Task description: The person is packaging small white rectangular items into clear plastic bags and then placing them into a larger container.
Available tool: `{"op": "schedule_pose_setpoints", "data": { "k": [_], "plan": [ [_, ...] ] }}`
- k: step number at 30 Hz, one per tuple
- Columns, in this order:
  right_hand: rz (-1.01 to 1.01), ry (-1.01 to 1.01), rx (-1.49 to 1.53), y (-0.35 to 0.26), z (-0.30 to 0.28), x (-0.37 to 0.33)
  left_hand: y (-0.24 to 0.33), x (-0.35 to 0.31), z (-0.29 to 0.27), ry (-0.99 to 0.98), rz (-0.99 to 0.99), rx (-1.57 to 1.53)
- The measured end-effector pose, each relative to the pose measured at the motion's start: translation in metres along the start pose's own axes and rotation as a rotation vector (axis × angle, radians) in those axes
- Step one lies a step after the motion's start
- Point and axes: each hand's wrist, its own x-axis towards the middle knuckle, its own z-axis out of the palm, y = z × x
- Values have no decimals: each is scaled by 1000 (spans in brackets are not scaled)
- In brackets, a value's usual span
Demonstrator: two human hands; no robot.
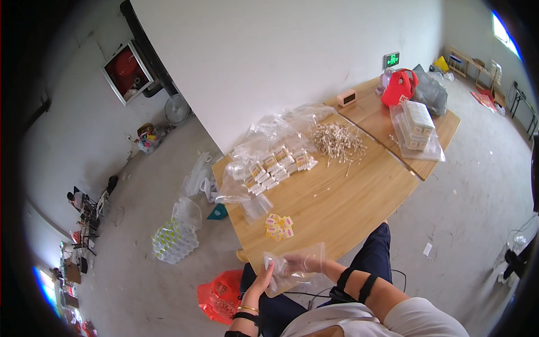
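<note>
head view: the left hand (263, 282) and the right hand (296, 263) are both closed on a small clear plastic bag (297, 268), held between them just off the near edge of the wooden table (348, 202). the left hand's fingers pinch the bag's left side; the right hand grips its upper right part, with the film bunched around the fingers. whether anything is inside the bag is too blurred to tell.

the bag looks very light, thin and floppy, probably slippery, so it likely handles best pinched at its rim or corners with both hands.

just beyond the hands, on the table, lies a small heap of yellow packets (279, 226). farther out and a little left sit rows of small boxes (275, 165) among loose clear bags (264, 137), and beyond the right hand a pile of cotton swabs (337, 140).

between the packets and the swabs the tabletop is bare wood, giving open room ahead. the table edge runs close under the hands, and the person's knees sit below. a red bag (218, 295) lies on the floor, left of the left hand.
</note>
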Motion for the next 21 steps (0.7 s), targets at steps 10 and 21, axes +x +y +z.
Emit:
{"op": "schedule_pose_setpoints", "data": {
  "k": [10, 21],
  "plan": [
    [-98, 309, -921, 7, 3, -9, 48, -22, 43, 351, 351, 762],
    [16, 368, -1065, -11, 30, -2, 60, -28, 55, 393, 245, 829]
  ]
}}
